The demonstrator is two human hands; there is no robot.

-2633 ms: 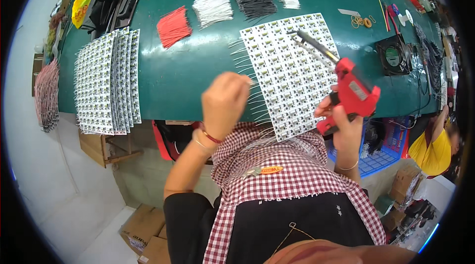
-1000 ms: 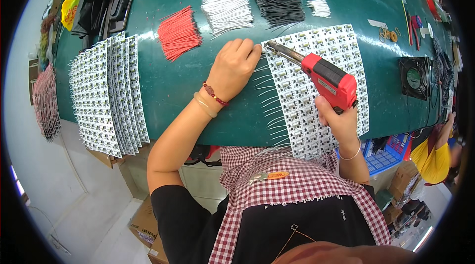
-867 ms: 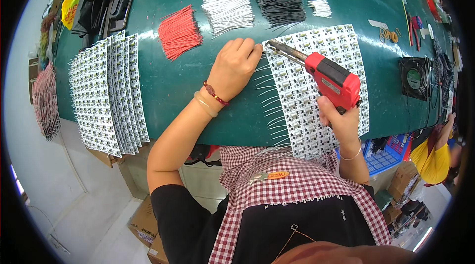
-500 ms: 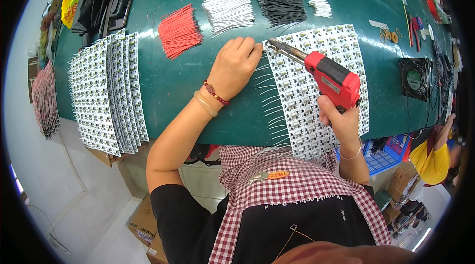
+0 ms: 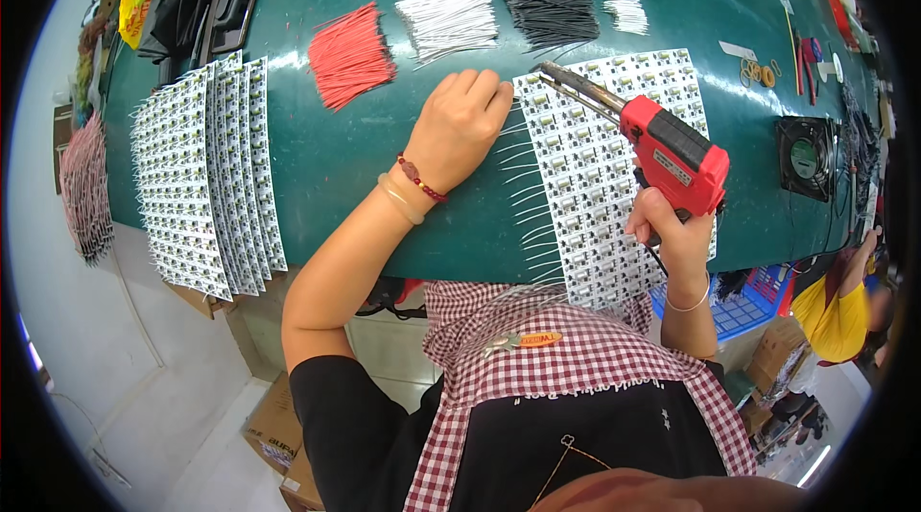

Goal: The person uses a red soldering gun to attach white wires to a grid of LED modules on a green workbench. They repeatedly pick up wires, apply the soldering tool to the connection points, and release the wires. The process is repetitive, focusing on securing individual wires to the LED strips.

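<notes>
A white panel of small circuit boards (image 5: pixel 593 214) lies on the table before me, its near end reaching my checked apron. Thin white wires (image 5: pixel 525 188) stick out in a row along its left edge. My right hand (image 5: pixel 679 236) grips a red and black soldering gun (image 5: pixel 679 157), whose dark tip is over the panel's far left corner. Beside that corner my left hand (image 5: pixel 462 119) is closed, thumb and fingers drawn together; what they pinch, if anything, is hidden.
Beyond my hands lie piles of cut wires: red (image 5: pixel 351 56), white (image 5: pixel 447 13), black (image 5: pixel 545 1) and a small white one (image 5: pixel 626 13). Stacked panels (image 5: pixel 206 176) stand at the left. A black fan (image 5: pixel 808 157) and a blue basket (image 5: pixel 743 306) are at the right.
The soldering gun and my right hand have shifted to the right, the tip drawing away from the left fingers. My left hand stays nearly in place, still closed.
</notes>
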